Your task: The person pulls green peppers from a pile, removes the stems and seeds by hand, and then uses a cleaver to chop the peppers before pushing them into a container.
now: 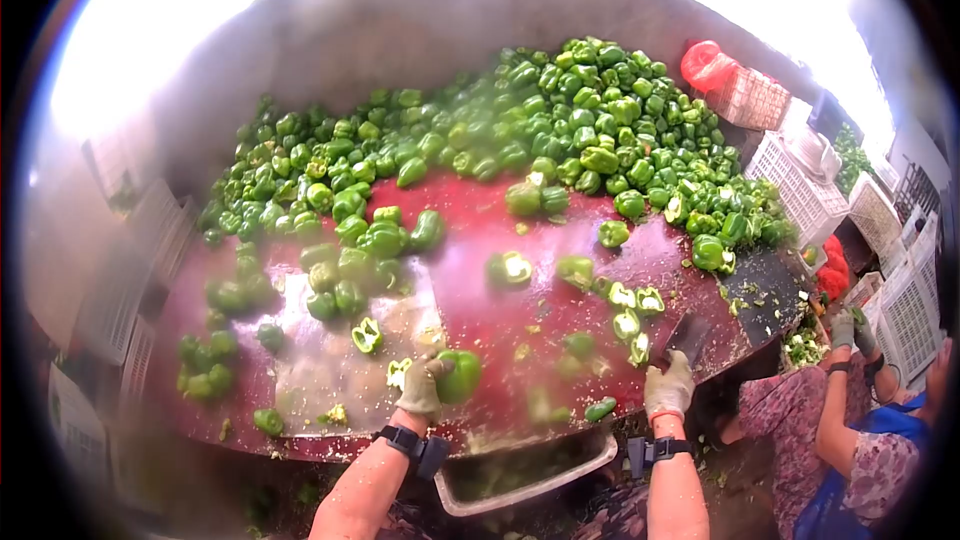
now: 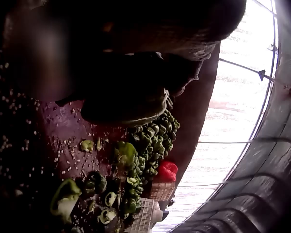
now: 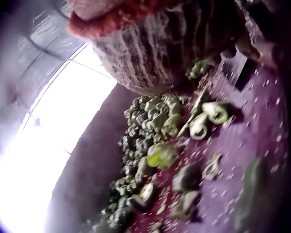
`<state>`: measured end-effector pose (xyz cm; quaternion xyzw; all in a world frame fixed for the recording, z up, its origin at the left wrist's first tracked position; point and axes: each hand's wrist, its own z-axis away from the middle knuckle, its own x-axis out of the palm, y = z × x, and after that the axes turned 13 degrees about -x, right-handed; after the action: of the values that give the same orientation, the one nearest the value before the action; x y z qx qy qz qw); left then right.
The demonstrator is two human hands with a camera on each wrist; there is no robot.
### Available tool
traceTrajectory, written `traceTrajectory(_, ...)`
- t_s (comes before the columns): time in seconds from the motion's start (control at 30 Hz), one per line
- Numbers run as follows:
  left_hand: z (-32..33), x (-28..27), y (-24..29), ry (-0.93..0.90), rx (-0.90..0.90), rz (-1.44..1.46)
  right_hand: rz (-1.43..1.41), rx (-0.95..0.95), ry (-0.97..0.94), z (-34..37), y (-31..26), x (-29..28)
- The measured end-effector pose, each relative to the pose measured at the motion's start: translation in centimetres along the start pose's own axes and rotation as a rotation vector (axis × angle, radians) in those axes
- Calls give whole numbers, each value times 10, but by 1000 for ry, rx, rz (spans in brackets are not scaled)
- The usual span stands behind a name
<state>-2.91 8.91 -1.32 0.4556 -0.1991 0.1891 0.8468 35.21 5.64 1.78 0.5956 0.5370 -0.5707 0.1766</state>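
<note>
In the head view my gloved left hand (image 1: 421, 387) grips a whole green pepper (image 1: 459, 376) above the red table surface (image 1: 490, 320). The left wrist view shows that hand as a dark shape over a shadowed pepper (image 2: 126, 104). My gloved right hand (image 1: 669, 386) holds a flat, wide-bladed knife (image 1: 687, 336) near the table's front edge. In the right wrist view the ribbed glove (image 3: 150, 53) fills the top, the blade (image 3: 235, 70) beyond it. Cut pepper pieces (image 1: 627, 323) lie just left of the blade.
A large heap of green peppers (image 1: 600, 120) covers the back of the table. Below the front edge is a grey-rimmed tub (image 1: 530, 488). White crates (image 1: 800, 180) and a red bag (image 1: 707, 67) stand at the right, where another person (image 1: 850, 420) works close by.
</note>
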Motion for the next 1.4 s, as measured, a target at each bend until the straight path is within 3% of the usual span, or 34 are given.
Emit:
traceTrajectory(0.13, -16, 24, -3, 12, 73, -84, 23, 282, -229, -20, 19, -7)
traceTrajectory(0.23, -36, 29, -13, 65, 153, -207, -35, 326, -121, -24, 58, 25)
traceTrajectory(0.27, -39, 31, -13, 104, 186, -282, 35, 316, -6, -22, 65, 36)
traceTrajectory(0.3, -42, 32, -13, 145, 216, -354, 12, 324, -22, -25, 73, 41)
traceTrajectory(0.4, -35, 39, 0, 170, 113, -294, -37, 338, -31, -39, 112, 53)
traceTrajectory(0.43, -28, 39, 5, 198, 75, -253, -435, 570, -125, -42, 82, 22)
traceTrajectory(0.5, -31, 14, 4, 154, 99, -125, -958, 675, -372, -59, 151, 47)
traceTrajectory(0.53, -33, 7, 2, 300, 148, -278, -1214, 731, -495, -63, 187, 65)
traceTrajectory(0.57, -31, 7, 2, 441, 191, -431, -1159, 734, -347, -55, 133, 28)
traceTrajectory(0.6, -27, 9, 4, 498, 195, -391, -1143, 637, -278, -52, 119, 20)
traceTrajectory(0.67, -62, -39, -21, 333, 216, -127, -1076, 453, -186, -40, 88, 0)
traceTrajectory(0.7, -54, -39, -23, 347, 217, -126, -1026, 368, -167, -31, 62, -14)
traceTrajectory(0.8, -24, -17, -9, 510, 146, -345, -883, 102, -316, -10, -9, -54)
traceTrajectory(0.9, -27, -25, -12, 479, 143, -325, -783, -109, -487, 20, -72, -72)
traceTrajectory(0.97, -26, -23, -14, 457, 193, -280, -614, -541, -399, 42, -86, -50)
traceTrajectory(1.03, -25, -22, -16, 431, 194, -233, -585, -644, -498, 57, -116, -49)
traceTrajectory(1.1, -23, -24, -15, 396, 148, -180, -628, -748, -410, 70, -141, -48)
traceTrajectory(1.27, -27, -25, -16, 417, 193, -296, -361, -871, -372, 84, -190, -59)
traceTrajectory(1.33, -36, -36, -22, 433, 197, -395, -116, -841, -627, 86, -204, -20)
traceTrajectory(1.4, -60, -65, -52, 309, 300, -351, 55, -782, -864, 90, -205, 10)
